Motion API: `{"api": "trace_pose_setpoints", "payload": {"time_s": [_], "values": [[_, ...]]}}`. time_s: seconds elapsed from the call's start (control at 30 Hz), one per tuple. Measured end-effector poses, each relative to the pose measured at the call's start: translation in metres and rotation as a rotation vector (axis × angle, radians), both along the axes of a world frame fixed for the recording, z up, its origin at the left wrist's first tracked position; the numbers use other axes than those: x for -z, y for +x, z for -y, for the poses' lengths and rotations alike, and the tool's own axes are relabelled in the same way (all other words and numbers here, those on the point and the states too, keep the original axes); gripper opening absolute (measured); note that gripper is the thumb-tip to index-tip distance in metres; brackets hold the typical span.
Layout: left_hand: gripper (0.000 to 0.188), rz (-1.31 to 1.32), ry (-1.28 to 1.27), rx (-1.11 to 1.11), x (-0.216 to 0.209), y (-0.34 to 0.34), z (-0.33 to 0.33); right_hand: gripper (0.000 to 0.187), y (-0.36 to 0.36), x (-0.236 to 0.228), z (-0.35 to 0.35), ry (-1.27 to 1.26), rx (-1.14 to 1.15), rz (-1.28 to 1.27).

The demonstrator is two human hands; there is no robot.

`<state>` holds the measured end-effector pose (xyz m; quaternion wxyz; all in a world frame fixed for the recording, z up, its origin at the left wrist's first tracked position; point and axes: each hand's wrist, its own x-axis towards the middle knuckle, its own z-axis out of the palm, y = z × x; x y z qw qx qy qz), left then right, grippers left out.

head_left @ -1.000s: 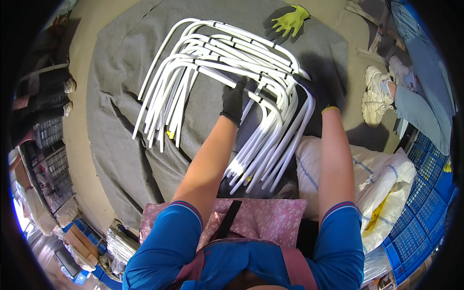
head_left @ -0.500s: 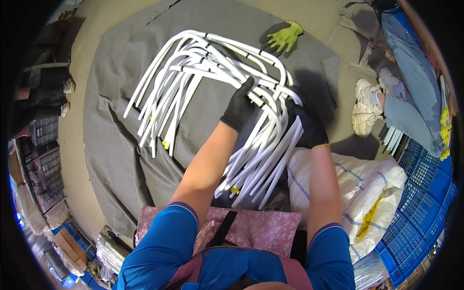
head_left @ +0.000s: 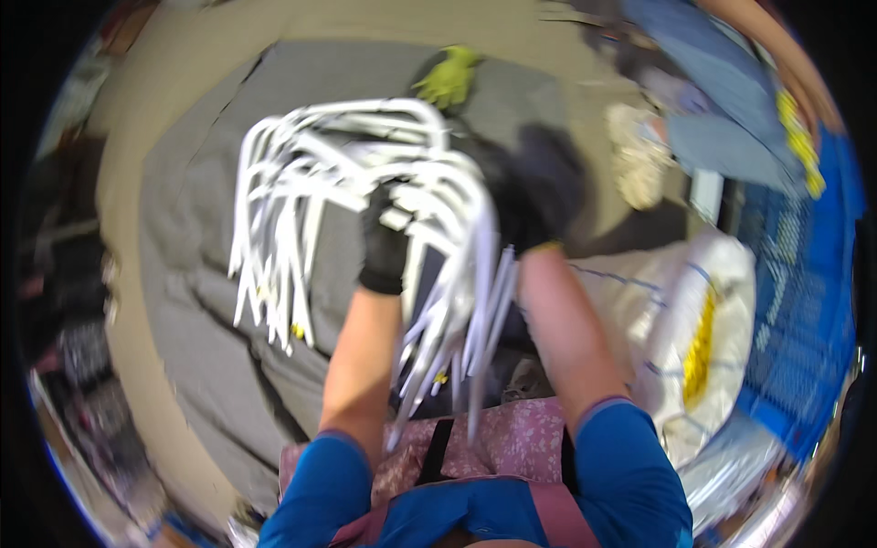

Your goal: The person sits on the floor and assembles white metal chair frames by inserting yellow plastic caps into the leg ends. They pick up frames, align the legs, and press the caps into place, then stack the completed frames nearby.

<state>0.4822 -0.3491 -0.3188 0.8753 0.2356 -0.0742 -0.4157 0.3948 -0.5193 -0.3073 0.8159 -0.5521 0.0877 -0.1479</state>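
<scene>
A bundle of white U-bent tubes [head_left: 274,178] with black marks lies over the grey cloth, its legs pointing toward me. Small yellow bits show among the leg ends. My left hand [head_left: 384,242], in a black glove, is closed round the tubes near the middle of the bundle. At the right-hand bends, my right hand [head_left: 512,196], also black-gloved, grips the bundle from its outer side; its fingers are blurred and partly hidden. The right legs hang close to my pink floral apron [head_left: 512,429].
A yellow-green glove [head_left: 448,78] lies on the grey cloth [head_left: 196,247] beyond the tubes. To the right are a white woven sack [head_left: 722,338] with yellow inside, blue crates [head_left: 795,301], and another person's shoe [head_left: 637,155] and denim-clad leg [head_left: 722,73].
My view has shifted, and the picture is blurred. Both hands stay on the bundle; its right legs have swung nearer to my apron and hang more upright.
</scene>
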Motion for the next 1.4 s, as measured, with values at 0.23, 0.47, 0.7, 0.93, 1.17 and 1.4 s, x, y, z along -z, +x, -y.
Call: {"api": "trace_pose_setpoints", "payload": {"time_s": [0.23,0.47,0.7,0.93,1.17,1.4], "values": [[0.034,-0.079,0.13,-0.047,-0.086,-0.023,-0.035,0.038,0.042,-0.075,-0.014,0.399,-0.209,-0.075],[0.043,0.036,0.056,-0.152,-0.139,-0.058,-0.123,0.042,0.012,-0.179,-0.097,-0.03,-0.316,0.004],[0.045,1.17,0.831,-0.833,-0.232,-0.091,-0.208,0.043,-0.045,-0.291,-0.214,-0.843,-0.226,0.224],[0.061,0.111,-0.289,-0.529,-0.317,-0.117,-0.3,0.047,-0.086,-0.368,-0.283,-0.956,-0.238,0.67],[0.06,0.305,-0.3,-0.566,-0.389,-0.187,-0.331,0.046,-0.136,-0.457,-0.304,-1.2,-0.428,0.717],[0.054,0.117,-0.463,-0.451,-0.392,-0.246,-0.37,0.047,-0.205,-0.476,-0.342,-1.138,-0.52,0.648]]}}
